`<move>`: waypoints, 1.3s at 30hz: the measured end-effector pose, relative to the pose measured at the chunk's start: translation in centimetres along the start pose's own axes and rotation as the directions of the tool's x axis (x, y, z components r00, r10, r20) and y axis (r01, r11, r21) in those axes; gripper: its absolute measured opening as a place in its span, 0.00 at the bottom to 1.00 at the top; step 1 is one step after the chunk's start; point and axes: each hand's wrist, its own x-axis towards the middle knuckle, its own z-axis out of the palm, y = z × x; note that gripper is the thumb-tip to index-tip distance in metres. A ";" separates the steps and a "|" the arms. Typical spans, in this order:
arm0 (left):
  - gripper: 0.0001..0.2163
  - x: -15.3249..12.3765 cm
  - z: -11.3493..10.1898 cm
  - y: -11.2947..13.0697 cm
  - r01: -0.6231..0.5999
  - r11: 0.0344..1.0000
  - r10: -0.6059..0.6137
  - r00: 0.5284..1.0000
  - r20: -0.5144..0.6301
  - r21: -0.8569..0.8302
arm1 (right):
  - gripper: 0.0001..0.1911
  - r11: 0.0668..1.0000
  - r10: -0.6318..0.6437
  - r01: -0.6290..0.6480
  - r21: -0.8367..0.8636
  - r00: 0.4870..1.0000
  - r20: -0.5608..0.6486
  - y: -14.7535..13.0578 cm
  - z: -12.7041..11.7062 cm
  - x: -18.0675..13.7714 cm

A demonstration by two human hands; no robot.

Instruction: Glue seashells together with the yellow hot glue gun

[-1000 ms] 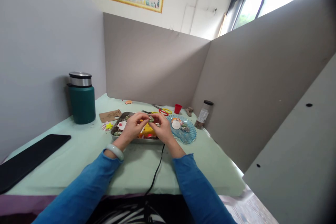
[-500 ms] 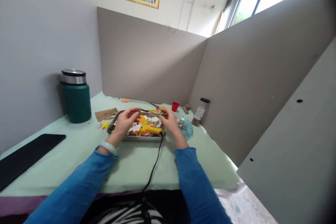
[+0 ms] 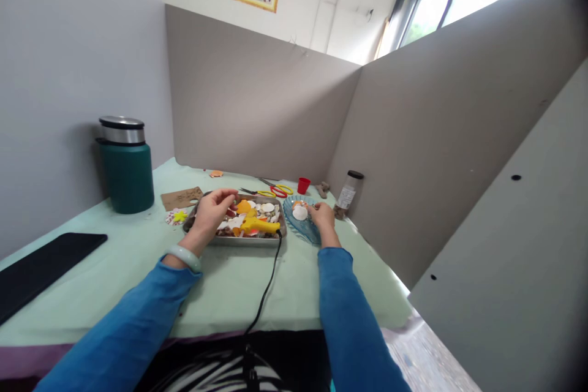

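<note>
My left hand (image 3: 212, 215) hovers over the left end of a metal tray (image 3: 239, 241), fingers loosely bent and apart, with nothing visible in them. Shells and flat coloured pieces fill the tray. On top of them lies a yellow hot glue gun (image 3: 258, 224), its black cord running toward me. At the right, my right hand (image 3: 323, 215) is over a blue scalloped plate (image 3: 309, 233), its fingers pinched at the edge of a round white shell (image 3: 300, 213). Behind that shell, a small orange-and-white piece (image 3: 299, 203) shows partly.
Scissors (image 3: 278, 191), pliers (image 3: 261, 193) and a red cup (image 3: 304, 185) lie behind the tray. A jar (image 3: 348, 195) stands by the right partition. At left are a green flask (image 3: 125, 165), a cardboard piece (image 3: 181, 198), a yellow star on a disc (image 3: 178, 216) and a black mat (image 3: 50, 269).
My right hand has moved right, from the tray's right end to the blue plate, and its fingers have closed at the white shell. My left hand stays over the tray.
</note>
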 end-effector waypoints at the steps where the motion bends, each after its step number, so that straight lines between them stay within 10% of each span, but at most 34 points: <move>1: 0.16 0.1 0.0 -0.1 -0.002 1.000 0.002 1.000 0.000 0.003 | 0.20 0.999 0.038 -0.038 0.003 0.999 0.000 -0.1 0.0 -0.1; 21: 0.16 0.1 -0.3 -0.2 0.025 1.000 -0.025 0.999 0.020 0.004 | 0.18 0.979 -0.109 0.127 -0.158 0.987 0.117 -0.1 0.0 -1.1; 39: 0.15 0.3 -0.4 -0.3 0.020 1.000 -0.020 1.000 0.024 -0.014 | 0.13 0.999 -0.009 0.014 -0.052 0.995 0.094 0.0 -1.2 -0.6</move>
